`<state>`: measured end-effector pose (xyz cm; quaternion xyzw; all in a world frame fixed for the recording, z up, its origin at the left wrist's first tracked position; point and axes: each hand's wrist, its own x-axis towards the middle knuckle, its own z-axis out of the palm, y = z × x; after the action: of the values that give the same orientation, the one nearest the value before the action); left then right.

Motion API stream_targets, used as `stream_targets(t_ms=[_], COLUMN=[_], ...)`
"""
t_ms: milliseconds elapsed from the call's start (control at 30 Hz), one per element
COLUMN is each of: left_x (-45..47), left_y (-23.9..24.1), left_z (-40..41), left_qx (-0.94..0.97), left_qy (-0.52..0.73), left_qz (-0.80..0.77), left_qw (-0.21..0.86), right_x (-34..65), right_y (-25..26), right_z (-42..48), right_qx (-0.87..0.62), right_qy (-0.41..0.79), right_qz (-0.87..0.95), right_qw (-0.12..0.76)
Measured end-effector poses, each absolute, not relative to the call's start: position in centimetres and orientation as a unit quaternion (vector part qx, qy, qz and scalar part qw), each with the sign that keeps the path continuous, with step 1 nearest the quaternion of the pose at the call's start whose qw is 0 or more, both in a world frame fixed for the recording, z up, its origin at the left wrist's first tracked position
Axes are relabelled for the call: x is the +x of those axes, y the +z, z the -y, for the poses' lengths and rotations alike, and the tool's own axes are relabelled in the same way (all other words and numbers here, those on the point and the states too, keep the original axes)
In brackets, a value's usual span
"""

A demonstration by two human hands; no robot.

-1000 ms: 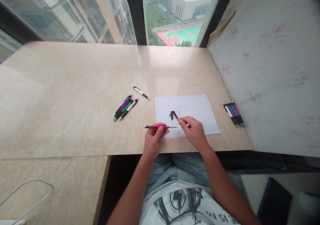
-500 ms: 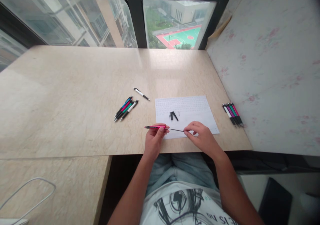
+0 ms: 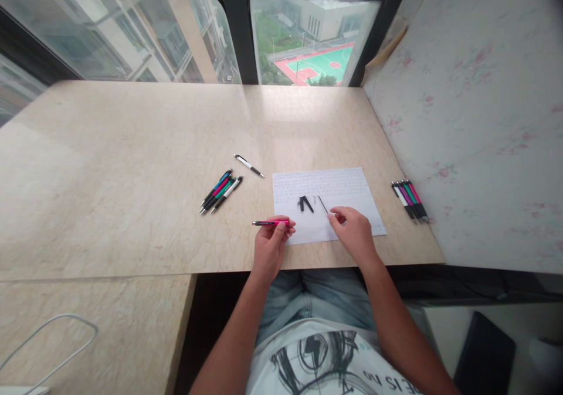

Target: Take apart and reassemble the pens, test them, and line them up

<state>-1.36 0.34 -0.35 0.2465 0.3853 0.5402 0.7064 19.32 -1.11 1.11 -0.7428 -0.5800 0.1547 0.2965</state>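
My left hand (image 3: 273, 239) is closed on a pink pen barrel (image 3: 266, 223) with a black clip end pointing left. Between the thumb and fingers of my right hand (image 3: 353, 229) is a thin dark pen refill (image 3: 322, 204), slanting up and left over the paper. A sheet of paper (image 3: 352, 190) with rows of writing lies under both hands. On it rest small black pen parts (image 3: 307, 204), with a tiny spring (image 3: 314, 200) just to their right, left of the refill's tip.
Several assembled pens (image 3: 221, 193) lie bunched left of the paper, and a single white-and-black pen (image 3: 249, 166) lies above them. Another row of pens (image 3: 410, 201) sits by the wall at right. A white cable (image 3: 65, 315) loops over the lower left surface.
The refill, earlier level and pointing at the pink barrel, is now away from it, turned upward beside the spring. My left hand has barely shifted, still holding the barrel.
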Motion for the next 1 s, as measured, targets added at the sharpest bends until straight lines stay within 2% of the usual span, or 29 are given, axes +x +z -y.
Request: stream_targets(t_ms=[133, 333, 467, 700, 1000], left_x=[-1.2, -1.2, -1.2, -0.8, -0.7], left_y=[-0.5, -0.5, -0.3, 0.2, 0.3], left_z=[-0.1, 0.0, 0.0, -0.1, -0.1], left_qx=[0.302, 0.392, 0.402, 0.477, 0.482], left_qy=[0.529, 0.515, 0.519, 0.523, 0.51], left_qz=[-0.404, -0.436, -0.447, -0.452, -0.455], left_qw=[0.682, 0.626, 0.608, 0.543, 0.548], right_x=[17.8, 13.5, 11.9, 11.9, 11.9], right_y=[1.5, 2.0, 1.9, 1.8, 1.4], right_z=[0.7, 1.4, 1.9, 2.1, 2.1], right_qx=[-0.73, -0.607, -0.529, -0.491, -0.502], right_qy=[0.177, 0.522, 0.632, 0.67, 0.656], right_qz=[0.559, 0.392, 0.283, 0.238, 0.227], right_qw=[0.351, 0.454, 0.49, 0.503, 0.517])
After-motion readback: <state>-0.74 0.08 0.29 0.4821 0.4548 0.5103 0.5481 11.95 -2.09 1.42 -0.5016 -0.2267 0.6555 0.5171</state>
